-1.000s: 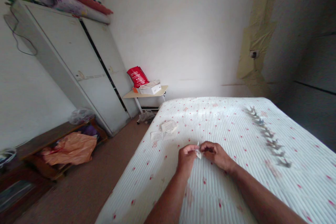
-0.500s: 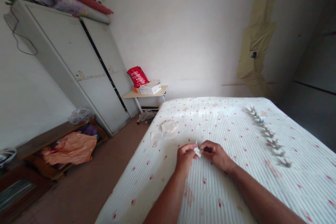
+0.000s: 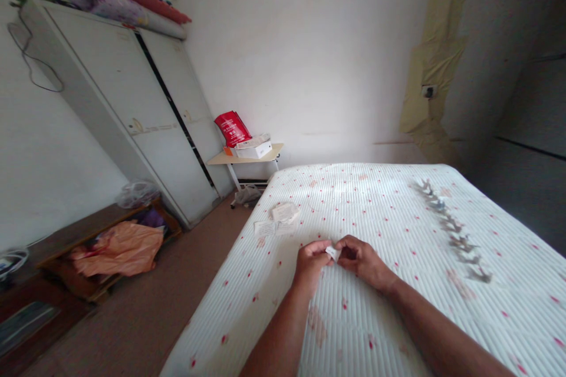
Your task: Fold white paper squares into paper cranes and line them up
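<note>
Between my two hands is a small folded piece of printed paper (image 3: 333,253), held just above the bed. My left hand (image 3: 312,259) pinches its left side between thumb and fingers. On the other side, my right hand (image 3: 360,258) has its thumb and curled fingers closed on the paper's right edge. Several flat printed paper pieces (image 3: 283,212) lie on the bed, beyond my left hand. Over to the right, a row of small folded paper figures (image 3: 451,222) stretches away from me; their exact shape is blurred.
The bed (image 3: 354,200) has a white ribbed cover with red spots. Behind it on the left stands a small table (image 3: 221,158) with a red bag (image 3: 232,128) and a white box (image 3: 254,149). A grey cabinet (image 3: 106,76) and a low wooden shelf (image 3: 75,230) line the left side.
The folded paper has turned between my fingers, and its upright tip no longer shows. Both hands stay in nearly the same place, with only small finger shifts.
</note>
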A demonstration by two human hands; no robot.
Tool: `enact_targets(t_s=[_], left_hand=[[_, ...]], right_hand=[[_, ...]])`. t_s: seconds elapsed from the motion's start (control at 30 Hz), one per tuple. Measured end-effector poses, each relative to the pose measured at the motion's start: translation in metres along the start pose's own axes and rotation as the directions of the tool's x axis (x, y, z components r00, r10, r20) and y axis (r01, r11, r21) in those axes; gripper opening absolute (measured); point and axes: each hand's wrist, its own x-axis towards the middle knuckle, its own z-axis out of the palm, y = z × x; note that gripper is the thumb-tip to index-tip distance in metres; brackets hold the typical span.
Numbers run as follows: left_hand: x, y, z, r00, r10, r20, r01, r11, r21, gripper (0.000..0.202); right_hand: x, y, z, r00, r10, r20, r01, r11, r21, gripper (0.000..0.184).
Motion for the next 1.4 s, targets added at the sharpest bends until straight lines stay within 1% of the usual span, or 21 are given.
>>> enact_targets(t_s=[0.27, 0.53, 0.63, 0.73, 0.83, 0.97, 1.13, 1.4], left_hand=[[0.002, -0.002, 0.0, 1.0, -0.018, -0.012, 0.018, 1.0, 0.026, 0.041], [0.001, -0.001, -0.001, 1.0, -0.019, -0.022, 0.019, 1.0, 0.025, 0.043], [0.0, 0.0, 0.001, 0.999, -0.002, -0.036, 0.003, 1.0, 0.012, 0.041], [0.0, -0.001, 0.002, 0.999, 0.009, -0.05, -0.009, 1.0, -0.002, 0.04], [0.001, -0.002, 0.003, 0.998, 0.015, -0.055, -0.016, 1.0, -0.024, 0.039], [0.002, -0.004, 0.003, 0.999, 0.016, -0.049, -0.018, 0.999, -0.034, 0.038], [0.002, -0.004, 0.001, 0.998, -0.006, -0.056, 0.005, 1.0, -0.013, 0.042], [0.001, -0.001, 0.003, 0.999, -0.006, -0.051, 0.005, 1.0, -0.027, 0.039]], right_hand=[[0.0, 0.003, 0.001, 0.999, -0.037, 0.0, 0.037, 0.998, -0.06, 0.02], [-0.001, 0.008, -0.001, 0.996, -0.085, 0.002, 0.084, 0.99, -0.117, 0.018], [-0.001, 0.006, 0.0, 0.995, -0.096, -0.003, 0.094, 0.978, -0.188, 0.016], [-0.002, 0.0, -0.001, 0.991, -0.135, -0.013, 0.125, 0.945, -0.303, 0.011], [-0.003, -0.005, -0.001, 0.988, -0.154, 0.005, 0.145, 0.918, -0.37, 0.013], [-0.002, -0.003, 0.0, 0.992, -0.126, 0.013, 0.121, 0.914, -0.386, 0.02], [-0.001, 0.003, 0.0, 0.99, -0.138, 0.0, 0.126, 0.906, -0.405, 0.02], [-0.003, -0.004, -0.001, 0.99, -0.141, -0.005, 0.124, 0.886, -0.446, 0.019]])
